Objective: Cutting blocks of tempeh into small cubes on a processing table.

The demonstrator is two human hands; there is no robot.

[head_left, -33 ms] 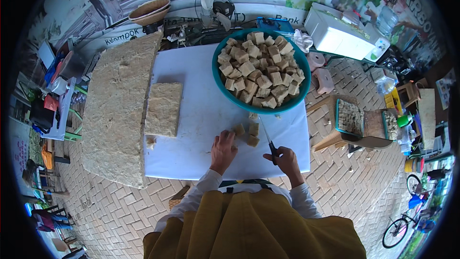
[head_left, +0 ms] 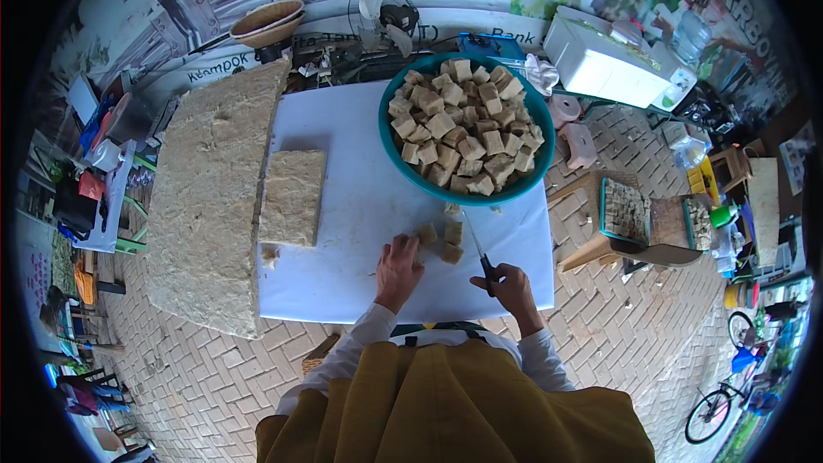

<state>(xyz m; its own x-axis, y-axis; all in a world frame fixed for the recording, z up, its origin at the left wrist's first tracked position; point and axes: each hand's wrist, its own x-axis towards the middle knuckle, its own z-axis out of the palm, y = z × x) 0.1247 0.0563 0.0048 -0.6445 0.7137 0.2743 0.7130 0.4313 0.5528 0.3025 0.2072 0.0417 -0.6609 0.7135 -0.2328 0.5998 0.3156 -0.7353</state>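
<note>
My left hand lies flat on the white board, its fingertips on a few tan cubes. My right hand grips a knife whose thin blade points away from me, just right of the cubes. Beyond them a teal bowl is heaped with several similar tan cubes. A rectangular tan slab rests on the left of the board, next to a much larger thick tan slab.
The board stands over a brick-paved floor. A wooden stool with a tray of small cubes is at right. A white box, a fan and a woven basket sit at the back.
</note>
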